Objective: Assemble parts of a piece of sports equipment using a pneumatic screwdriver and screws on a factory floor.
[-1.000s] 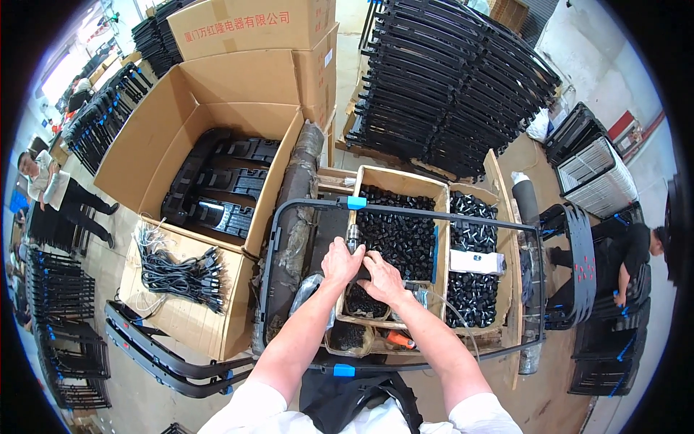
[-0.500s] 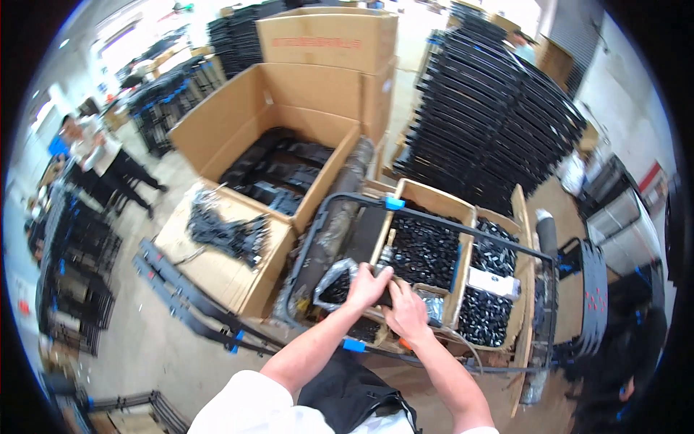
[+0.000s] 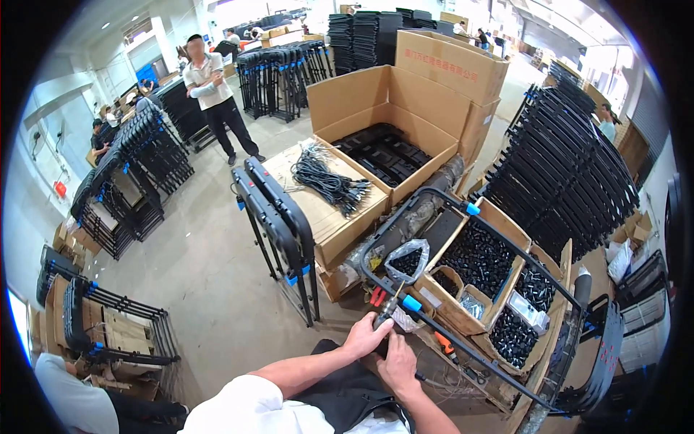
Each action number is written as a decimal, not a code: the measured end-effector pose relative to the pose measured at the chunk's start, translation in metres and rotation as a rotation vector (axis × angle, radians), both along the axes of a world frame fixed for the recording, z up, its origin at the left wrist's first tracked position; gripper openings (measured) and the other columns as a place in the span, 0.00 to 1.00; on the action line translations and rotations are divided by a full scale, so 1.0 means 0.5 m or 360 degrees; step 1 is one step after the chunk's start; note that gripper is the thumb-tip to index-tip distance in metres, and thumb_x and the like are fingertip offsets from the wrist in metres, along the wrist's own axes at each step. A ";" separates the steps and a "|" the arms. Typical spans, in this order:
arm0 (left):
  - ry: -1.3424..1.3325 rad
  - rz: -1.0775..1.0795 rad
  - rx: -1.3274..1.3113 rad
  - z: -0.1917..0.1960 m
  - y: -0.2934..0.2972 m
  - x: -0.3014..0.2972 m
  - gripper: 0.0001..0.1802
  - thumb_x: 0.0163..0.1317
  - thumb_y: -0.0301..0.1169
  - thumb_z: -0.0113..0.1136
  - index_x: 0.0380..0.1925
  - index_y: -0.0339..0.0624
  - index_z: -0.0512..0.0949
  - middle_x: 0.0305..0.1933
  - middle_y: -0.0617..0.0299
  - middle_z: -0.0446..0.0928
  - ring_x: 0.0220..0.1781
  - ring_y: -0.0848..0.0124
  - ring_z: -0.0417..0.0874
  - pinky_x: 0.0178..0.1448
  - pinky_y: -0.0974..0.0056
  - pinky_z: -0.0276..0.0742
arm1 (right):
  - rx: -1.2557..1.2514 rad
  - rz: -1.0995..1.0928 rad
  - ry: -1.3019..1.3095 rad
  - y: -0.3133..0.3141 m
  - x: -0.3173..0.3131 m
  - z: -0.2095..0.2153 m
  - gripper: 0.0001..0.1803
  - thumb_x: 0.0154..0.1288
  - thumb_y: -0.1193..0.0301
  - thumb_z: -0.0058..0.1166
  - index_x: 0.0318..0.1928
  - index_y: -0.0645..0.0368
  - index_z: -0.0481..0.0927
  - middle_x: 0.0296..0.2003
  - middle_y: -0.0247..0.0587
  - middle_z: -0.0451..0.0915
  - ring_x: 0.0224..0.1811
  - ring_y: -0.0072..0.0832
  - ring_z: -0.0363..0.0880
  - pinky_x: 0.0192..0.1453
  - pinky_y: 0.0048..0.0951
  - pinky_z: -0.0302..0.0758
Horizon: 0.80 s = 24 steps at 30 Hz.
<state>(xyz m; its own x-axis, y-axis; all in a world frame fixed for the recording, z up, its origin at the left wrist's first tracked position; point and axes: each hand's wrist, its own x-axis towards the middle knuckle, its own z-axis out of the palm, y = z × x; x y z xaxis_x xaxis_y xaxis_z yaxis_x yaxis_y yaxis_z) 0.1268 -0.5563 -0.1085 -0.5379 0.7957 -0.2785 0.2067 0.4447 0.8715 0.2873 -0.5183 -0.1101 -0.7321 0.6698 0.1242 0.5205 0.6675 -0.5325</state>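
A dark power screwdriver (image 3: 387, 311) with a long thin bit sits between my two hands, its bit pointing up and away from me. My left hand (image 3: 363, 338) is wrapped round its front part. Just below and to the right, my right hand (image 3: 397, 363) closes on its rear body, which the fingers partly hide. A cable trails off to the right of that hand. Beyond the tool lies a black tubular frame (image 3: 463, 340) with blue clips (image 3: 411, 303), resting across boxes of parts. The bit's tip is close to the frame's near left corner; I cannot tell if they touch.
Wooden bins hold black fittings (image 3: 477, 253) and bolts (image 3: 515, 342). A plastic bag (image 3: 407, 260) and an orange-handled tool (image 3: 446, 346) lie nearby. Folded black frames (image 3: 278, 224) stand left, beside a carton (image 3: 347, 246) topped with cables (image 3: 325, 177). A person (image 3: 210, 90) stands farther back.
My view has swung left, so the boxes and frame now appear farther right. My hands have drawn back from over the bins toward my body, and the screwdriver shows more plainly.
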 end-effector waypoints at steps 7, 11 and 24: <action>-0.0095 0.0043 -0.0122 -0.089 -0.124 -0.010 0.39 0.71 0.64 0.61 0.51 0.31 0.80 0.47 0.37 0.86 0.53 0.46 0.89 0.59 0.48 0.81 | -0.0198 0.0166 -0.0134 -0.094 -0.005 -0.076 0.44 0.58 0.61 0.74 0.73 0.62 0.70 0.49 0.56 0.81 0.48 0.56 0.85 0.52 0.53 0.82; -0.0210 0.0022 -0.0149 -0.141 -0.137 -0.025 0.39 0.70 0.65 0.61 0.50 0.32 0.81 0.46 0.39 0.86 0.50 0.51 0.89 0.57 0.48 0.82 | -0.0350 0.0106 -0.0362 -0.115 -0.015 -0.103 0.47 0.56 0.62 0.70 0.75 0.63 0.66 0.52 0.60 0.81 0.52 0.58 0.85 0.57 0.54 0.83; -0.0172 -0.0151 -0.0212 -0.186 -0.075 -0.087 0.36 0.72 0.60 0.60 0.48 0.30 0.81 0.45 0.37 0.86 0.52 0.44 0.89 0.58 0.46 0.81 | -0.0537 -0.0141 -0.0484 -0.091 -0.086 -0.105 0.49 0.59 0.62 0.69 0.78 0.60 0.62 0.59 0.63 0.80 0.60 0.59 0.83 0.65 0.53 0.81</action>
<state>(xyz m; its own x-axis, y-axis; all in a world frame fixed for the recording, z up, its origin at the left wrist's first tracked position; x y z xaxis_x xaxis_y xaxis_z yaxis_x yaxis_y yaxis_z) 0.0831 -0.5940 -0.2016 -0.4235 0.7935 -0.4369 0.1616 0.5408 0.8255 0.2445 -0.5636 -0.1626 -0.6397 0.6974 -0.3231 0.7338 0.4290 -0.5267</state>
